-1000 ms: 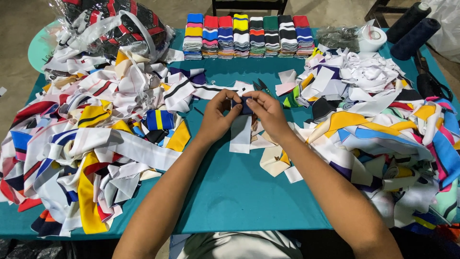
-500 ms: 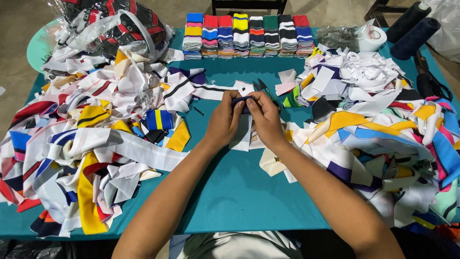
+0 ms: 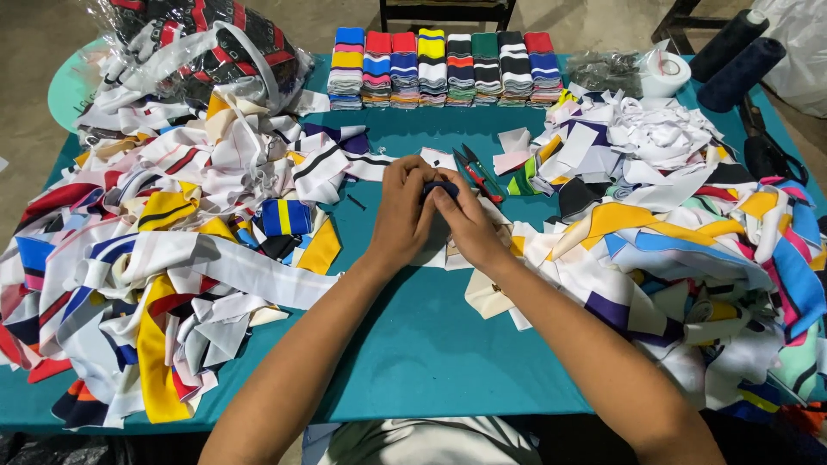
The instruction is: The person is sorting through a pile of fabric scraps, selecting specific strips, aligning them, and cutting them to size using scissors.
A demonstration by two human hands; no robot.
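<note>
2 hands' fingers (image 3: 405, 185) pinching dark blue fabric piece (image 3: 441, 187) (mostly hidden), clear bag (image 3: 207, 43) far-left

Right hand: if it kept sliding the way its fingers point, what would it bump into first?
The right hand points up and left, fingers pressed on a small dark blue piece against the left hand. It would likely meet those first.

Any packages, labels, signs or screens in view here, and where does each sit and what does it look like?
Clear plastic bag: table's far left corner, crumpled, stuffed with red, black and white fabric.
Smaller clear plastic bag: far right, beside a white tape roll, crumpled, contents dark.
No signs or screens.
</note>
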